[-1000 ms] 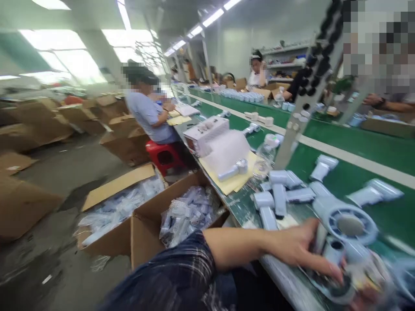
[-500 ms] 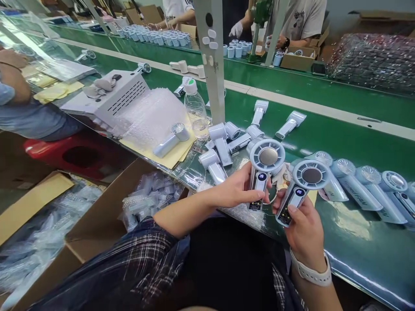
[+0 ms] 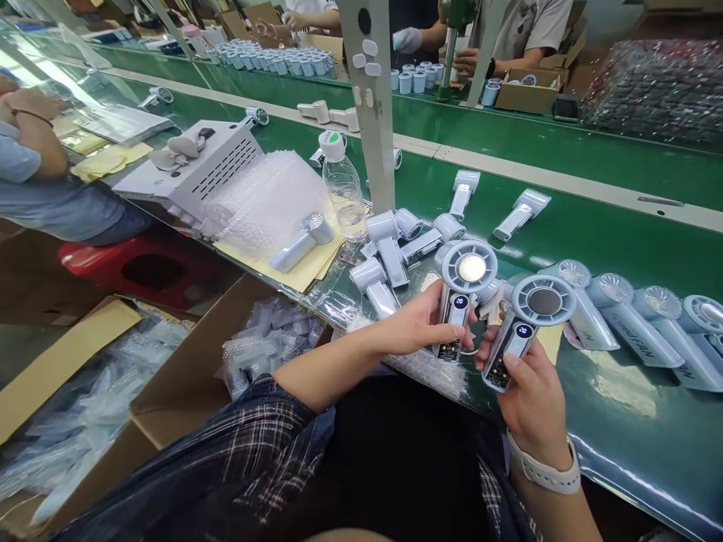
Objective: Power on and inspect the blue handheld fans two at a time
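My left hand (image 3: 421, 322) is closed round the handle of a pale blue handheld fan (image 3: 468, 269), its thumb on the front below a lit display reading 20. A second handheld fan (image 3: 542, 299), with a darker centre disc, is gripped in my right hand (image 3: 534, 384); its display also reads 20. Both fans are held upright side by side over the bench edge, heads apart, with circuit parts showing low on the handles. Behind my left hand lies a loose pile of fans (image 3: 392, 256). To the right, several fans (image 3: 638, 324) lie in a slanted row.
A plastic bottle (image 3: 343, 188) stands beside a metal post (image 3: 373, 113). Bubble bags (image 3: 271, 188) and a fan (image 3: 305, 241) lie on yellow paper. A cardboard box (image 3: 163, 399) of wrapped items sits below left. Co-workers (image 3: 34, 150) are at the left and across the green conveyor (image 3: 565, 158).
The view has shifted slightly, so the bench things appear a little farther right. Both fans stay in my hands, and the left fan's centre disc looks brighter. Co-workers' hands across the line have moved.
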Demonstrator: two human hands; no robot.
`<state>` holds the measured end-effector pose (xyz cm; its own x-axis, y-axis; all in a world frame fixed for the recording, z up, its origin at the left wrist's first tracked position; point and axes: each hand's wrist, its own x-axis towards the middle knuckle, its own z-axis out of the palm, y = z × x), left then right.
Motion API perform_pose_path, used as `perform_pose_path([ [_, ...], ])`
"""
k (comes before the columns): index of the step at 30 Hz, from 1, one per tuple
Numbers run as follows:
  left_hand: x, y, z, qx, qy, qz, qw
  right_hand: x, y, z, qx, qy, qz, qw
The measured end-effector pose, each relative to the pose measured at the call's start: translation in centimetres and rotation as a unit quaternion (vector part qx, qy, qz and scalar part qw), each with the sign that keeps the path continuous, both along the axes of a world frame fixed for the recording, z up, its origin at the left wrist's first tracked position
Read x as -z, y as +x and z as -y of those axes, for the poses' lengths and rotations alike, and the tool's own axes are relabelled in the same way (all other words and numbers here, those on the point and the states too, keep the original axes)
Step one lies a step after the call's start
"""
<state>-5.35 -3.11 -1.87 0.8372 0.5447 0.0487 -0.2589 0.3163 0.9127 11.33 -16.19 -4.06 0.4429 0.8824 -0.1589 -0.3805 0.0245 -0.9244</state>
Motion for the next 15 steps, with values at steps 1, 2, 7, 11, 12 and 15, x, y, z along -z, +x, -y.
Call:
perform_pose_path([
  [1, 0.2, 0.1, 0.0, 0.000, -0.003, 0.002, 1.000, -0.1, 0.0, 0.0, 0.000, 0.001, -0.002, 1.000],
  [2, 0.5, 0.2, -0.1, -0.001, -0.004, 0.006, 1.000, -0.1, -0.1, 0.0, 0.002, 0.001, -0.006, 1.000],
  [7, 1.2, 0.6, -0.1, -0.032, 0.010, 0.018, 0.999, -0.1, -0.1, 0.2, 0.008, 0.001, -0.019, 1.000],
  [11, 0.5, 0.0, 0.1, 0.003, 0.026, 0.009, 1.000, -0.4, 0.1, 0.3, -0.007, 0.001, -0.025, 1.000],
  [12, 0.3, -0.1, 0.1, -0.002, 0.037, -0.002, 0.999, -0.5, 0.1, 0.2, -0.008, 0.005, -0.027, 1.000],
  [15, 0.0, -0.3, 0.1, -0.031, 0.059, -0.029, 0.997, -0.9, 0.0, 0.0, -0.010, 0.013, -0.041, 0.999],
])
